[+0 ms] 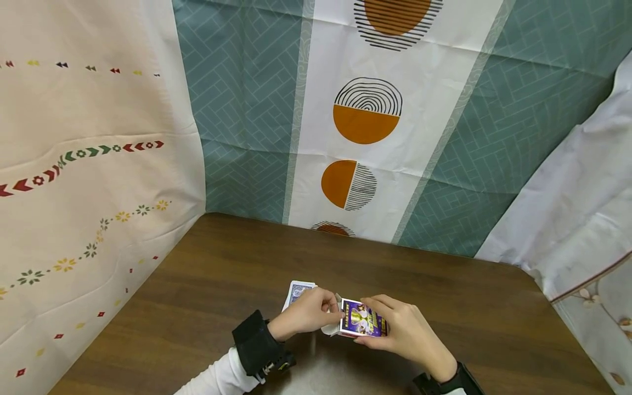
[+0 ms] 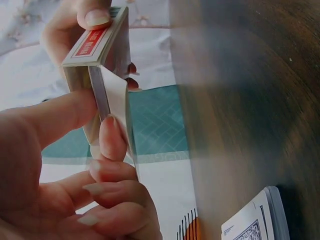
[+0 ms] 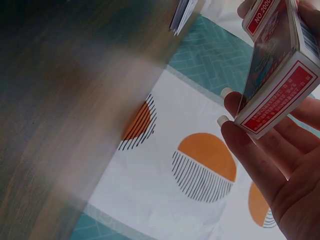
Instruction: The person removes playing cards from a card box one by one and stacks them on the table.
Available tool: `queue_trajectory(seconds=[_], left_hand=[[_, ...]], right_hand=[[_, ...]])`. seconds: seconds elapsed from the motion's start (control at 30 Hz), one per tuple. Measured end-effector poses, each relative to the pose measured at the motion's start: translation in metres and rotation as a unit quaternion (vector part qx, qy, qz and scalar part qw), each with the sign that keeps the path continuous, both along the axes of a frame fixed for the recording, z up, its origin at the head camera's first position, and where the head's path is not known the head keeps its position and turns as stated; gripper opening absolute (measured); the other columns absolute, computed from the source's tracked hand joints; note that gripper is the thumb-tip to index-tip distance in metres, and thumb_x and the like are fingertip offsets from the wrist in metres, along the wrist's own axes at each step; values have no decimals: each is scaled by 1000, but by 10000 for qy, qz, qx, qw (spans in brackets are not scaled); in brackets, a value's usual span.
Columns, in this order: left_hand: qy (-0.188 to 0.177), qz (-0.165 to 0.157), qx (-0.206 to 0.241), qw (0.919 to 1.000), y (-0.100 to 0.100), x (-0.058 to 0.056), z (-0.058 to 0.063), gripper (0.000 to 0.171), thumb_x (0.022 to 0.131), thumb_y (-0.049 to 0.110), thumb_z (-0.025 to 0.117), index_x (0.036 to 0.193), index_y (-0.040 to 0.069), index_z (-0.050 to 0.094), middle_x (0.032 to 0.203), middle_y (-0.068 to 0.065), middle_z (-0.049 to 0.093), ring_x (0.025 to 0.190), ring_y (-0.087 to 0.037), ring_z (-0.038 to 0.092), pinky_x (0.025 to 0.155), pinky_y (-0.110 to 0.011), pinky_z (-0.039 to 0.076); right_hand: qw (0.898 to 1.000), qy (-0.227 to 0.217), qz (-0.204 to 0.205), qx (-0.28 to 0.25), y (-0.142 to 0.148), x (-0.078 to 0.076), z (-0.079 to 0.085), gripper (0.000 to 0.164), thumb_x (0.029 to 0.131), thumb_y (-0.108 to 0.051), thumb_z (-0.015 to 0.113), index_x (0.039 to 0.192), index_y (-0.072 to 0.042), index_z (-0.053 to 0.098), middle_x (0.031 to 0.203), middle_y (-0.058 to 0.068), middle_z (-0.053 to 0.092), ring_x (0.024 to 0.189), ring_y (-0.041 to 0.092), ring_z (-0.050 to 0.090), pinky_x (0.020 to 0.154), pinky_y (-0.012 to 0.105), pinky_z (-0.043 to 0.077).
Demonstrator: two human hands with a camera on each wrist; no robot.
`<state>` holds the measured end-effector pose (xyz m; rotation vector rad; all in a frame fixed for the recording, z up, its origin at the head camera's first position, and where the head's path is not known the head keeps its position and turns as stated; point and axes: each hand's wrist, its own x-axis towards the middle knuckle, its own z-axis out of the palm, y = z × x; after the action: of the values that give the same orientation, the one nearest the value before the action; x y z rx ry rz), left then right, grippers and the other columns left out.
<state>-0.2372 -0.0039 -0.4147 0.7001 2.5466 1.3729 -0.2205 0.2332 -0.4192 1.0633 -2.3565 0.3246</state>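
A purple playing card box (image 1: pixel 362 319) with a gold trophy print and red-and-white narrow sides is held low over the table. My right hand (image 1: pixel 407 329) grips it by its edges, thumb on the near side and fingers on the far side. At the box's open left end is my left hand (image 1: pixel 311 311). Its thumb reaches into the opening, pinching a grey-edged stack of playing cards (image 2: pixel 98 90) against the index finger, beside the white flap (image 2: pixel 117 92). Behind the left hand, a blue-backed stack of cards (image 1: pixel 298 288) lies on the table.
The brown wooden table (image 1: pixel 237 263) runs back to a teal and white patterned curtain (image 1: pixel 247 109). Cream cloth (image 1: pixel 99 164) hangs along the left side and white cloth (image 1: pixel 582 192) along the right. Each wrist wears a black strap (image 1: pixel 257 343).
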Motion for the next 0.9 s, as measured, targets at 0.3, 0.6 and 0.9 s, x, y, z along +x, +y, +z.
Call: queue_trajectory(seconds=[0.3,0.6,0.9], left_hand=[[-1048,-454,562,9919,-5,-8,1,20,88,16,70,76,0,66,62,4,47,55,-9,37,50,-22,27],[-1666,-834,575,9808,-21,-18,6,22,94,18,60,88,-1,70,76,1,57,67,-13,46,56,-23,32],[-2018,-966,744,9718,-31,-21,13,19,97,15,56,96,-2,66,70,-5,66,60,-12,62,59,-23,43]], right_hand=[[10000,-51,-61,-6,2,0,0,63,72,-65,73,109,-14,69,101,-7,68,74,0,61,61,16,48],[9991,-375,-211,22,4,-1,1,63,72,-63,74,111,-14,69,100,-7,68,72,-2,56,60,14,47],[9989,-396,-232,-23,7,-4,1,63,69,-61,78,111,-14,69,100,-6,67,72,-1,56,60,15,47]])
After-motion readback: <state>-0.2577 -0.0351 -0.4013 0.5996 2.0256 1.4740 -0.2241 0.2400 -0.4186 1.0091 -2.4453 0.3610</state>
